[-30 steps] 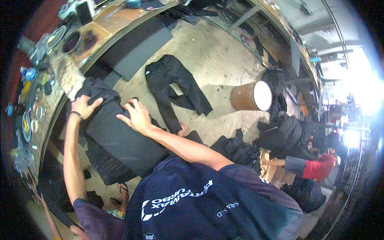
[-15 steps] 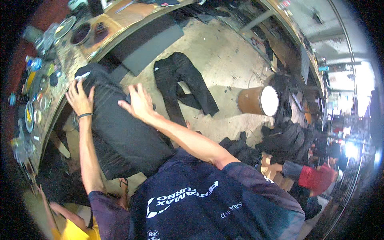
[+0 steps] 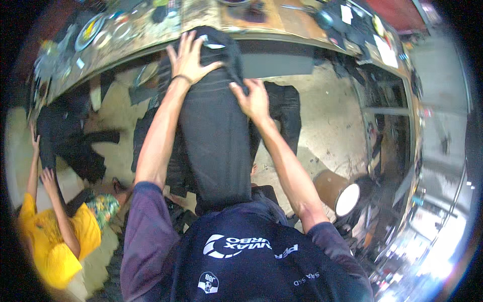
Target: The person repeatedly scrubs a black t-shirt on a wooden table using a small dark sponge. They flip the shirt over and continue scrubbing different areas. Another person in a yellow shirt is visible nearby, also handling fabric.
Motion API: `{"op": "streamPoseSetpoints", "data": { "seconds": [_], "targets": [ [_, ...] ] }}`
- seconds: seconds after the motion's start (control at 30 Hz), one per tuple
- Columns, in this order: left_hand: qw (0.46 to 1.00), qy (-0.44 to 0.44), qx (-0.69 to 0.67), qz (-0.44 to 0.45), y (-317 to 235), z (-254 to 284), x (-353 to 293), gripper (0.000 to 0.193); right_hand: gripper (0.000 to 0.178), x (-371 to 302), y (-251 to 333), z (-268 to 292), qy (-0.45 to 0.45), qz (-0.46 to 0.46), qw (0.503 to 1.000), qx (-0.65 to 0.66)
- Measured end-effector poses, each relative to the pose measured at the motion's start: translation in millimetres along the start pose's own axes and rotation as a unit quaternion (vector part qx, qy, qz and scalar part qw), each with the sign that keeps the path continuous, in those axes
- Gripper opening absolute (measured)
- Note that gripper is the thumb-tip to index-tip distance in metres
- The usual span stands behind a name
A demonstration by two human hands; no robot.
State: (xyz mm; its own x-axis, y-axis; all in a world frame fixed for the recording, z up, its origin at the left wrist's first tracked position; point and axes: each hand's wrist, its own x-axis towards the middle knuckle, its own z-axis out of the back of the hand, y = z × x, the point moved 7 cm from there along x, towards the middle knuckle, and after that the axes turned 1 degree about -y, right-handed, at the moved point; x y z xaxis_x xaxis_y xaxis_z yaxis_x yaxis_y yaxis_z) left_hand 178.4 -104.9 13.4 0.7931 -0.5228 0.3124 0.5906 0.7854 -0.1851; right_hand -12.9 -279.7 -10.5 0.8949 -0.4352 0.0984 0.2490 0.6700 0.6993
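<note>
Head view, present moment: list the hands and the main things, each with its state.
Left hand: open, fingers spread on the black garment.
Right hand: thumb apart from fingers, at the garment's edge; gripping or not, cannot tell.
Black garment: laid out lengthwise, mostly smooth.
Black trousers: spread on the floor, partly hidden.
Brown drum: pale round end showing; lidded or not, unclear.
Plate: yellow item on it.

The garment [image 3: 214, 138] runs from the torso [image 3: 266, 261] toward the bench [image 3: 196, 15] ahead, left hand [image 3: 188, 65] on top, right hand [image 3: 255, 102] at its right edge; a drum [image 3: 327, 187] stands to the right, a co-worker [image 3: 88, 229] to the left
</note>
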Motion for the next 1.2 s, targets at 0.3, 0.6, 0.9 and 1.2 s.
{"op": "streamPoseSetpoints", "data": {
  "seconds": [0.3, 0.6, 0.9, 1.2],
  "targets": [
    [0.996, -0.052, -0.067, -0.034, -13.4, 2.6, 18.8, 0.062, 0.055, -51.3, 74.3, 71.2, -0.123, -0.076, 0.967, 0.209],
    [0.997, 0.03, -0.068, -0.037, -4.0, -31.9, 55.1, 0.088, 0.067, -45.6, 72.1, 11.8, -0.073, 0.174, 0.969, -0.161],
    [0.936, -0.276, -0.188, 0.112, -11.6, 84.4, -83.5, 0.076, 0.071, -30.5, 29.8, 3.0, -0.072, 0.08, 0.994, -0.029],
    [0.544, 0.243, -0.663, 0.454, -131.0, 54.7, -503.4, 0.058, 0.073, -32.8, 9.3, 4.5, 0.017, 0.066, 0.992, 0.106]
  ]
}}
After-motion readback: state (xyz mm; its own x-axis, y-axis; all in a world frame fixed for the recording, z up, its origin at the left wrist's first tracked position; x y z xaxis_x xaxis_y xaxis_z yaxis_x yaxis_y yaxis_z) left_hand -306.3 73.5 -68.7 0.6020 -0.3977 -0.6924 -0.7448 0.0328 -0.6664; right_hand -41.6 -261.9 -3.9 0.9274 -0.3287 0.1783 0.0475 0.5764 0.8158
